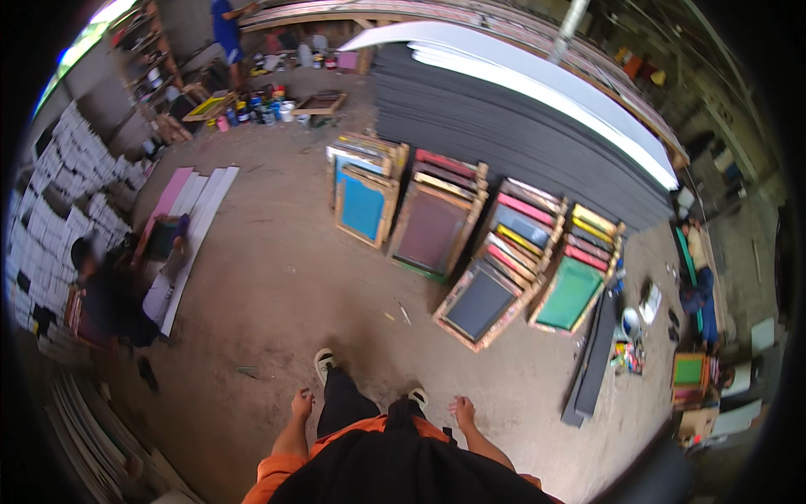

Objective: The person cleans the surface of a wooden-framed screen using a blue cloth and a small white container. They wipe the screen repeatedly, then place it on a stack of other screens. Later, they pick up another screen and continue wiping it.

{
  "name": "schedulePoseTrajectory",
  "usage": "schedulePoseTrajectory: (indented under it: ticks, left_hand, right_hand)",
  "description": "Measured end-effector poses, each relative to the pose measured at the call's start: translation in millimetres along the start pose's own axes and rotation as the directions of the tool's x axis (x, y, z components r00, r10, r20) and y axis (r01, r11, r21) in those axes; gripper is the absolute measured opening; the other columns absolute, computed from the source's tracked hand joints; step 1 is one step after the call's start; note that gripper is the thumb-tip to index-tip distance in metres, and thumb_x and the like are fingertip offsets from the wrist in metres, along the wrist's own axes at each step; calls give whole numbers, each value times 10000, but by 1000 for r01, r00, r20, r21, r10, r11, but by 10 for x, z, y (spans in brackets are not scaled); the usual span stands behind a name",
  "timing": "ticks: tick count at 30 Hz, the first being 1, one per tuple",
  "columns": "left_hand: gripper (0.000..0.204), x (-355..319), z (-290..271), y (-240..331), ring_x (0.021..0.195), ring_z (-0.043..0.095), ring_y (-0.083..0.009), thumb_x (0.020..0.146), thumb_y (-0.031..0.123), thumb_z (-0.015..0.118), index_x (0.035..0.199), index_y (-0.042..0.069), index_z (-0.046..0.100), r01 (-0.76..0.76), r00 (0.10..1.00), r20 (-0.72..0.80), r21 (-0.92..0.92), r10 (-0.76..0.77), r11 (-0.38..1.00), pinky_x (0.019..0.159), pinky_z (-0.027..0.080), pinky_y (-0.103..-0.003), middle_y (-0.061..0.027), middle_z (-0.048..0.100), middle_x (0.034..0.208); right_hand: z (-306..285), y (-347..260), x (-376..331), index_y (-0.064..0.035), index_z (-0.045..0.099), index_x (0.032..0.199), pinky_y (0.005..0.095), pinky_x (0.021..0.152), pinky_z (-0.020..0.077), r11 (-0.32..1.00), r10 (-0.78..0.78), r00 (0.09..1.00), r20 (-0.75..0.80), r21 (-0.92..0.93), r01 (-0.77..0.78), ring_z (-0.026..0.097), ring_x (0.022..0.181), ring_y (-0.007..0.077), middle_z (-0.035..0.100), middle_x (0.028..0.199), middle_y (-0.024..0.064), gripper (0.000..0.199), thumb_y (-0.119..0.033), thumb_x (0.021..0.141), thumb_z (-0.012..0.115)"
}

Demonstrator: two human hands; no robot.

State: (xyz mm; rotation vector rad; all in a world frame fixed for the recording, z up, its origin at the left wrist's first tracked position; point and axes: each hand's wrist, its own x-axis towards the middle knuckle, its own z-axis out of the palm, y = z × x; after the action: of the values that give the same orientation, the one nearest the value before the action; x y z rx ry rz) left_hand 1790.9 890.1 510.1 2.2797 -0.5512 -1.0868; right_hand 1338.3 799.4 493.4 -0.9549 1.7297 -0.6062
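The left hand hangs near the person's left leg, holding nothing, its fingers loosely bent and a little apart. The right hand hangs on the other side, also free, with its fingers spread. Nearest to the right hand, yet well apart from it, is the wood-rimmed frame with a dark grey panel, leaning at the near end of a row of frames on the floor. Just right of that row leans a frame with a green panel; to the left are a frame with a maroon panel and, farther left, one with a blue panel. Behind all four rows rises a tall stack of dark sheets, topped by white sheets. A long dark strip lies to the right, near a white bucket. At the left, a co-worker in dark clothing is beside long pale boards, and paint containers stand at the far left
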Motion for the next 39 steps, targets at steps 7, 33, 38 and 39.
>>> schedulePoseTrajectory:
  ticks: [7, 33, 38, 39]
  left_hand:
    - [239, 525, -883, -19, 750, 640, -176, 839, 113, 515, 1050, 10, 560, -51, 998, -43, -167, 44, 985, 686, 492, -288, -125, 651, 852]
    - [252, 4941, -3042, 2049, 765, 641, -176, 850, 233, 516, 1023, 64, 586, -136, 989, -68, -87, 130, 987, 710, 488, -305, -81, 663, 851]
    - [245, 5760, -3261, 2765, 760, 641, -175, 853, 227, 516, 1021, 64, 586, -218, 971, -122, -97, 206, 971, 709, 487, -300, -78, 663, 832]
    - [241, 5898, -3385, 2870, 757, 641, -174, 850, 219, 519, 1021, 63, 586, -229, 967, -139, -126, 212, 965, 705, 487, -298, -77, 663, 823]
  right_hand:
    - [1345, -1050, 570, 8, 580, 908, 335, 626, 481, 946, 8, 992, 129, -323, 34, 616, 641, 191, 626, 703, 119, 306, -264, 869, 445]
    - [4860, -3606, 2771, -50, 546, 1101, 450, 857, 414, 516, 61, 883, 466, -771, 372, 532, 979, 374, 555, 1070, 208, 384, -305, 856, 396]
    - [6004, -5176, 3812, -4, 555, 891, 427, 662, 436, 674, -415, 833, 367, -490, 552, 580, 759, 368, 593, 810, 223, 361, -344, 863, 438]
    - [6328, -5652, 3910, 1, 533, 900, 404, 645, 439, 741, -390, 839, 380, -411, 531, 585, 733, 342, 590, 763, 200, 356, -344, 867, 451]
